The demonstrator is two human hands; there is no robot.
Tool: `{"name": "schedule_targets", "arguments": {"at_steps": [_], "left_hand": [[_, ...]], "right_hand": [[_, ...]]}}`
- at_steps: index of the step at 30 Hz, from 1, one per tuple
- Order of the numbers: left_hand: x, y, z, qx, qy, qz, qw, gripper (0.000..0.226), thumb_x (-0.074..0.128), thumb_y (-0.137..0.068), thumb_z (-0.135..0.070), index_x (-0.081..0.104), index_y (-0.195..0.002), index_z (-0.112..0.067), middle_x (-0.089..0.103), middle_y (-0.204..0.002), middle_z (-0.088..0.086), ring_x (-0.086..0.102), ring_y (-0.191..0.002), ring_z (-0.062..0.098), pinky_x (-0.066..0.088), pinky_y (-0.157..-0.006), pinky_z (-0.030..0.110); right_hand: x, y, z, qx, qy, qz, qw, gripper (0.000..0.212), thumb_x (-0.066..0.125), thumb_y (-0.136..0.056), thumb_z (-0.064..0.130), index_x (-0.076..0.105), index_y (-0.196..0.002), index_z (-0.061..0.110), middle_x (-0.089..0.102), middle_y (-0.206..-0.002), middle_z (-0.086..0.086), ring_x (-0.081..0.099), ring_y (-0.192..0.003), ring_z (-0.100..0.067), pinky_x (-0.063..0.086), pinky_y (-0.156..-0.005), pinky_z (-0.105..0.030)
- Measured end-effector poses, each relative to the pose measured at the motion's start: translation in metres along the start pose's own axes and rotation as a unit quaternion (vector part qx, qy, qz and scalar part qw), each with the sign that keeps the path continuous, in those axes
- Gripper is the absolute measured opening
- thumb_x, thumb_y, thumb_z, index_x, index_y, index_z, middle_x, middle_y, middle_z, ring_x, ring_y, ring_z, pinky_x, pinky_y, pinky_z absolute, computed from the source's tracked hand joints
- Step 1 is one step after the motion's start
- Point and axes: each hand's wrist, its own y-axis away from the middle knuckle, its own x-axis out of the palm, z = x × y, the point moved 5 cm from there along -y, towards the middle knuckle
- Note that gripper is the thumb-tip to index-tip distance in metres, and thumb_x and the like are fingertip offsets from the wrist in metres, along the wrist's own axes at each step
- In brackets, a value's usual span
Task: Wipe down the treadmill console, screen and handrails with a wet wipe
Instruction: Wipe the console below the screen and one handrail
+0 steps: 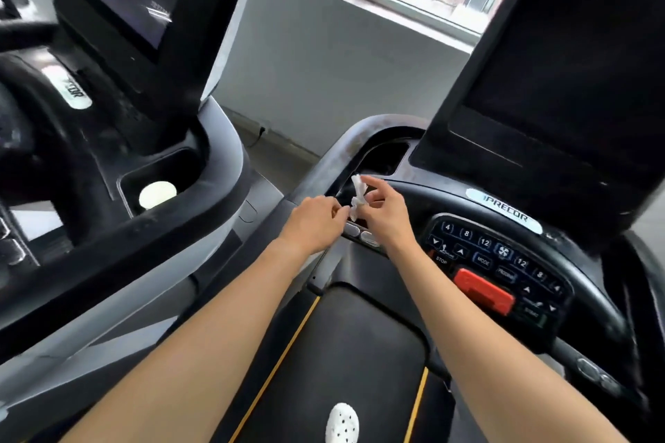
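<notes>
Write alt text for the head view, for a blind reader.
The left hand and right hand pinch a crumpled white wipe between them over a treadmill's handrail. To the right lie the button console with a red switch and a dark screen; another treadmill stands on the left.

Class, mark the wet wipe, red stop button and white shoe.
wet wipe (357, 195), head view, its crumpled middle.
red stop button (482, 291), head view, its top face.
white shoe (342, 424), head view, its perforated top.
</notes>
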Motion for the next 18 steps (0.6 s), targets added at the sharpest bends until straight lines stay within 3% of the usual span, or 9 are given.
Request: {"name": "schedule_targets", "arguments": {"at_steps": [4, 6, 8, 10, 13, 18], "left_hand": [[0.010, -0.007, -0.006, -0.058, 0.146, -0.017, 0.987, 0.033, 0.055, -0.096, -0.058, 0.072, -0.093, -0.029, 0.071, -0.092, -0.012, 0.065, -0.093, 0.009, 0.052, -0.085, 0.031], [0.017, -0.009, -0.008, -0.063, 0.176, -0.025, 0.982, 0.025, 0.063, -0.095, -0.052, 0.074, -0.097, -0.029, 0.073, -0.093, -0.013, 0.066, -0.091, 0.001, 0.052, -0.082, 0.023], [0.024, -0.013, -0.009, -0.065, 0.170, -0.031, 0.983, 0.013, 0.068, -0.093, -0.041, 0.074, -0.092, -0.030, 0.073, -0.090, -0.014, 0.066, -0.087, -0.002, 0.050, -0.077, 0.020], [0.030, -0.017, -0.012, -0.071, 0.153, -0.038, 0.985, 0.012, 0.066, -0.094, -0.034, 0.073, -0.086, -0.030, 0.072, -0.085, -0.013, 0.065, -0.081, 0.001, 0.049, -0.073, 0.023], [0.042, -0.022, -0.017, -0.089, 0.155, -0.049, 0.983, 0.013, 0.060, -0.098, -0.031, 0.067, -0.089, -0.026, 0.070, -0.086, -0.009, 0.064, -0.079, 0.009, 0.050, -0.073, 0.030], [0.039, -0.034, -0.019, -0.146, 0.152, -0.099, 0.972, 0.012, 0.049, -0.103, -0.027, 0.057, -0.097, -0.020, 0.066, -0.099, -0.001, 0.062, -0.093, 0.021, 0.052, -0.082, 0.041]], "right_hand": [[-0.004, -0.006, -0.017, 0.012, -0.012, 0.038, 0.999, 0.040, 0.069, -0.083, 0.001, 0.072, -0.111, 0.030, 0.056, -0.074, 0.005, 0.058, -0.070, -0.010, 0.054, -0.072, -0.029], [-0.007, -0.010, -0.031, 0.026, -0.028, 0.067, 0.997, 0.031, 0.071, -0.082, 0.001, 0.071, -0.102, 0.025, 0.059, -0.071, 0.008, 0.059, -0.069, -0.010, 0.055, -0.069, -0.033], [-0.012, -0.016, -0.038, 0.042, -0.039, 0.092, 0.994, 0.026, 0.074, -0.081, 0.001, 0.069, -0.099, 0.018, 0.062, -0.075, 0.004, 0.058, -0.068, -0.009, 0.053, -0.061, -0.028], [-0.020, -0.025, -0.045, 0.051, -0.037, 0.107, 0.992, 0.025, 0.078, -0.079, 0.003, 0.067, -0.097, 0.017, 0.065, -0.081, 0.000, 0.062, -0.069, -0.010, 0.055, -0.064, -0.028], [-0.027, -0.036, -0.051, 0.055, -0.036, 0.130, 0.989, 0.024, 0.078, -0.076, 0.009, 0.068, -0.095, 0.019, 0.072, -0.090, -0.007, 0.071, -0.084, -0.023, 0.060, -0.082, -0.040], [-0.030, -0.045, -0.055, 0.055, 0.000, 0.134, 0.989, 0.019, 0.079, -0.074, 0.028, 0.067, -0.086, 0.018, 0.074, -0.093, -0.005, 0.071, -0.090, -0.018, 0.056, -0.080, -0.036]]}}
